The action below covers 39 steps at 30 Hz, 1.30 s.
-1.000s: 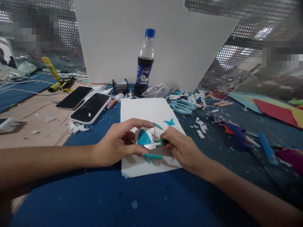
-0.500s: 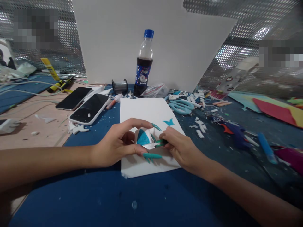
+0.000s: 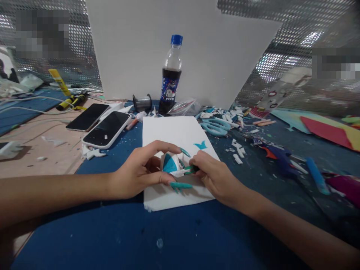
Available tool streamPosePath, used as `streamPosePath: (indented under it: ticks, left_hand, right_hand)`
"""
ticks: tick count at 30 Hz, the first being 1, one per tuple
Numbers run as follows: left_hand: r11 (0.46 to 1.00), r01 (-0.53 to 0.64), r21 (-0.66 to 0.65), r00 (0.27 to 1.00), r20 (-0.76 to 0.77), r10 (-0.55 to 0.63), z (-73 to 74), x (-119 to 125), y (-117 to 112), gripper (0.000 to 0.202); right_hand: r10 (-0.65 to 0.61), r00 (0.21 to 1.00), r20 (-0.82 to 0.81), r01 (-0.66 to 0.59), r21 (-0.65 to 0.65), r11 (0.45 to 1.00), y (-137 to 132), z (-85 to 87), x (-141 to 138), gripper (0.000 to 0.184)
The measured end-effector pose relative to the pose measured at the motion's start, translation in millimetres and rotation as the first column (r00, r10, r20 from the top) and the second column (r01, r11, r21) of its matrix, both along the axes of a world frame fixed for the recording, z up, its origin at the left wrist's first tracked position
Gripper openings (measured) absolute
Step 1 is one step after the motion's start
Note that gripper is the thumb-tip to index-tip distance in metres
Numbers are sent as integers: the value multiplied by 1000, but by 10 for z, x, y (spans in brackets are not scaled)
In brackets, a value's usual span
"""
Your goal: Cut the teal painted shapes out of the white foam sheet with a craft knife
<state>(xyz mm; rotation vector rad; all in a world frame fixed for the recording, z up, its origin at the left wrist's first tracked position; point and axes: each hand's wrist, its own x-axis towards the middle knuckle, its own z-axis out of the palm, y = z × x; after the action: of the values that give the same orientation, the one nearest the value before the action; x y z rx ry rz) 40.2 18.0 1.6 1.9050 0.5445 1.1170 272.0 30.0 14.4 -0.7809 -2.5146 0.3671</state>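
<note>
The white-and-blue piece (image 3: pixel 169 164) is held over the white sheet (image 3: pixel 174 129) on the blue surface (image 3: pixel 112 232). It is gripped by the left hand (image 3: pixel 137 172), with thumb and fingers curved about its edges. The right hand (image 3: pixel 216 174) is closed on a slim tool (image 3: pixel 189 170) directed at the piece's right end; whether contact is made cannot be confirmed. The piece is judged light, moderately stiff and easily dented. Opposite outer edges are recommended for holding, with light pressure and the blue face left untouched.
</note>
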Motion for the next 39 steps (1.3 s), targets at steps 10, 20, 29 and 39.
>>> streamPosePath:
  ticks: [10, 20, 29, 39]
  left_hand:
    - [999, -7, 54, 1000, 0, 7, 20, 28, 9, 35]
    - [989, 45, 138, 998, 39, -51, 14, 45, 19, 35]
    - [980, 27, 199, 999, 38, -36, 11, 35, 1, 33]
    - [977, -15, 213, 999, -39, 24, 21, 34, -7, 43]
  right_hand:
    - [-7, 1000, 6, 6, 61, 998, -18, 13, -18, 27]
    - [8, 1000, 8, -8, 69, 998, -9, 18, -26, 26]
    - [8, 1000, 13, -8, 47, 999, -15, 16, -29, 22]
    - [30, 999, -23, -30, 23, 999, -2, 7, -6, 19]
